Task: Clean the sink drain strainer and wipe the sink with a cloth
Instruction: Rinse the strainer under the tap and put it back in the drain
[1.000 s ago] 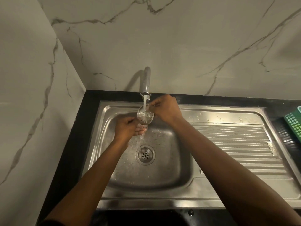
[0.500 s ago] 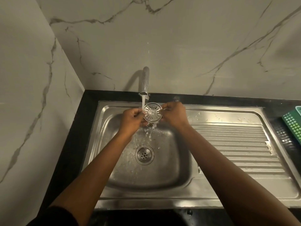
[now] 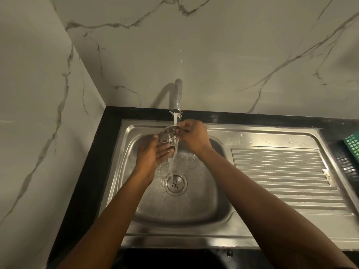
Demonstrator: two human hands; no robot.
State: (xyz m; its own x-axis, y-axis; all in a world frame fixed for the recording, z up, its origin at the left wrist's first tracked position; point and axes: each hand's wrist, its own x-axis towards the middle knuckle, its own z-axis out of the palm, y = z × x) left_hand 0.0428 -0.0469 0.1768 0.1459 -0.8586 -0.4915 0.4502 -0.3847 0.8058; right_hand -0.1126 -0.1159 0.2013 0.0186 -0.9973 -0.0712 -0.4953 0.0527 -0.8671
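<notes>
Tilted over since a moment ago, strainer [image 3: 168, 135] is rinsing under tap [image 3: 177, 96] at 12 o'clock of drain [image 3: 175, 183]; right hand [image 3: 192, 137] is pinching its rim, left hand [image 3: 155, 155] is lying flat-fingered beneath, likely catching debris.

Back wall [image 3: 213, 55]: pale marble-look slabs with thin grey-brown veins, most of them running diagonally; it fills the upper part of the view.
Left wall [image 3: 29, 113]: the same veined stone; it meets the back wall in a corner line that slants down to the desk's far left corner.
Desk [image 3: 87, 171]: black and glossy, seen as a dark band at the foot of both walls and along the near edge, where a few water drops sit.
Tap [image 3: 177, 96]: a curved metal spout in front of the back wall, with water running from it.
Basket [image 3: 352, 144]: green plastic grid on the desk, cut off by the right edge.
Light: dim and warm; the tap's soft shadow falls to its left on the wall.
</notes>
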